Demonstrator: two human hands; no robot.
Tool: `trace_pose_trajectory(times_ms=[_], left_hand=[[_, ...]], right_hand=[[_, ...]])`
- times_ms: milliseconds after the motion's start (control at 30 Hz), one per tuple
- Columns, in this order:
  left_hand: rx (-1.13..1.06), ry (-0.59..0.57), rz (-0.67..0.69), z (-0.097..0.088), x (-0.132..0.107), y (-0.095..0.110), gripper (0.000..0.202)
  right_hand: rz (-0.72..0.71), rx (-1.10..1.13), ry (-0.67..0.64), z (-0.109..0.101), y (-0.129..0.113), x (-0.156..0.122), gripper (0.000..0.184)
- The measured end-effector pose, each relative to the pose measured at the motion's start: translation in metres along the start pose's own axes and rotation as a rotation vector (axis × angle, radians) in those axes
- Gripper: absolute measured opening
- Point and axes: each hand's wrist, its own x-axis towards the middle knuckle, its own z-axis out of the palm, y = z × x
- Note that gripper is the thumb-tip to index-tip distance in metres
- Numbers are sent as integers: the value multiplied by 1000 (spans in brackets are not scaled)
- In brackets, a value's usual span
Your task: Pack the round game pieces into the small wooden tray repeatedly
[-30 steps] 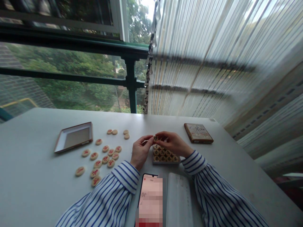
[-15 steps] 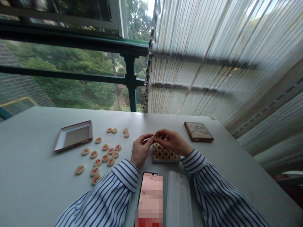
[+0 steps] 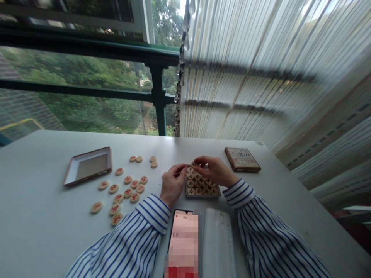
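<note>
Between the thumb and fingers of my right hand (image 3: 216, 170) is a round Chinese chess piece (image 3: 194, 164) with a dark character, held over the far left part of a shallow box (image 3: 203, 196). Rows of black-lettered pieces (image 3: 205, 183) lie in this box; my right hand hides some of its far side. My left hand (image 3: 173, 184) is closed at the box's left rim, thumb and forefinger pinched near the far left corner. Loose red-lettered pieces (image 3: 128, 192) lie on the table to the left of my left hand.
An upturned box lid (image 3: 109, 164) lies at the left on the white table (image 3: 52, 216). A closed decorated box (image 3: 243, 159) sits at the back right. Nearest me are a phone (image 3: 182, 235) and a translucent plastic case (image 3: 218, 243). Two pairs of pieces lie farther back.
My right hand has carried the chess piece slightly up and right, away from my left fingertips. My left hand has come off the piece to the box's rim. More of the box shows.
</note>
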Motion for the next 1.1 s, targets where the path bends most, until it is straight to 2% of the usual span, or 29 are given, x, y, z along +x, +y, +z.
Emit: trace_pose_trajectory(times_ms=[200, 533, 1100], left_hand=[[55, -49, 4, 0, -1, -3, 25], [147, -35, 19, -1, -2, -5, 25], [222, -31, 62, -1, -2, -2, 20]], right_hand=[[-4, -109, -6, -6, 7, -1, 26], [5, -259, -100, -5, 14, -2, 26], [100, -511, -194, -1, 8, -3, 32]])
